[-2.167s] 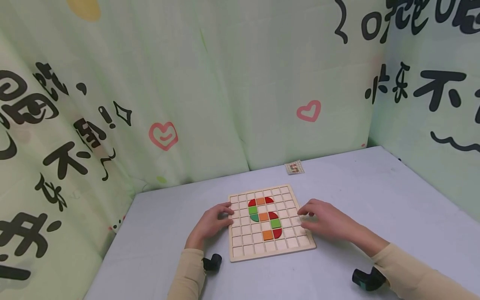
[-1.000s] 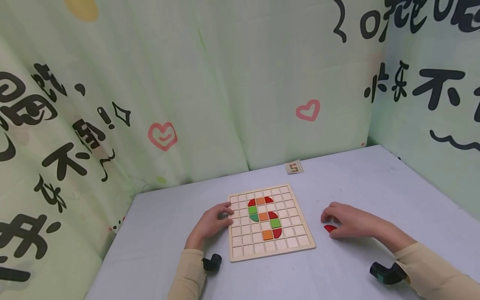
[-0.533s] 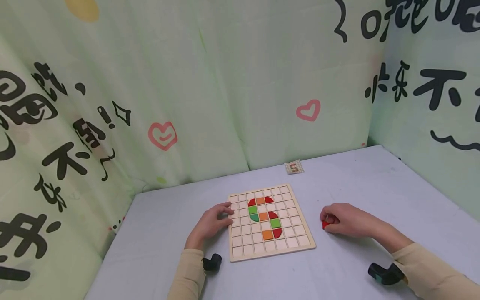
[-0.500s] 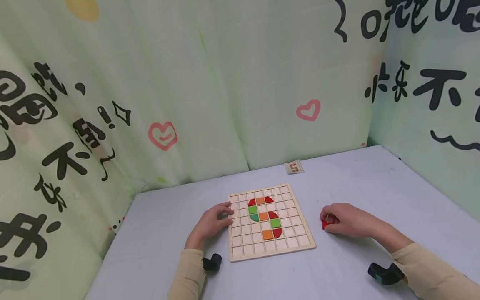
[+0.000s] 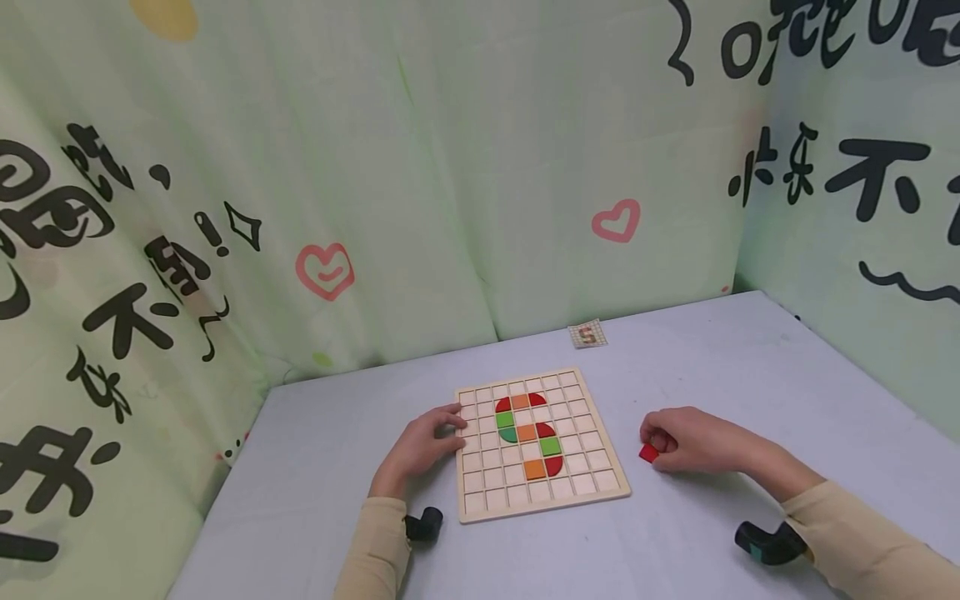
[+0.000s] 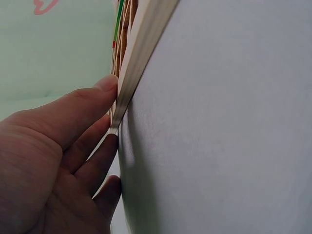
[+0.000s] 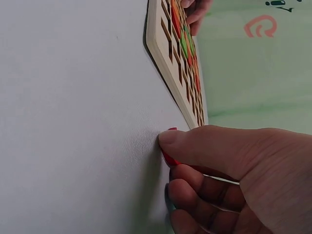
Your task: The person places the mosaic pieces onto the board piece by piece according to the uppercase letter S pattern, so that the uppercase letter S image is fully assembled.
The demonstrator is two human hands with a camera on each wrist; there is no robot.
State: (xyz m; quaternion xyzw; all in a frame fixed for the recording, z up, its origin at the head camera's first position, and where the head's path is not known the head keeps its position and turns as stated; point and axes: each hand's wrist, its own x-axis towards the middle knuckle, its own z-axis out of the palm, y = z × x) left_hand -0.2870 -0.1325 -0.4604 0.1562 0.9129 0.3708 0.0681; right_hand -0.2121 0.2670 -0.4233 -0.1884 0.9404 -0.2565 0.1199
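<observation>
A square wooden grid board (image 5: 487,503) lies on the table, with red, orange and green pieces set in its cells in an S shape. At its left edge is my left hand (image 5: 420,446); in the left wrist view the thumb (image 6: 105,85) touches the wooden rim and the other fingers reach alongside, fairly straight. To the right of the board, my right hand (image 5: 693,439) pinches a small red piece (image 5: 649,452) between thumb and curled fingers, close over the table. The right wrist view shows mostly the edge of this red piece (image 7: 169,157); the fingers hide the rest.
A small card (image 5: 588,334) with an S pattern lies near the table's back edge, behind the board. The white-covered table (image 5: 330,467) meets printed green curtains (image 5: 420,208) at the back and sides. Black wrist cameras (image 5: 425,525) sit on both forearms.
My right hand has gone from the board's right edge out to the right and now holds the red piece, which has turned in the fingers. The left hand and board stay put.
</observation>
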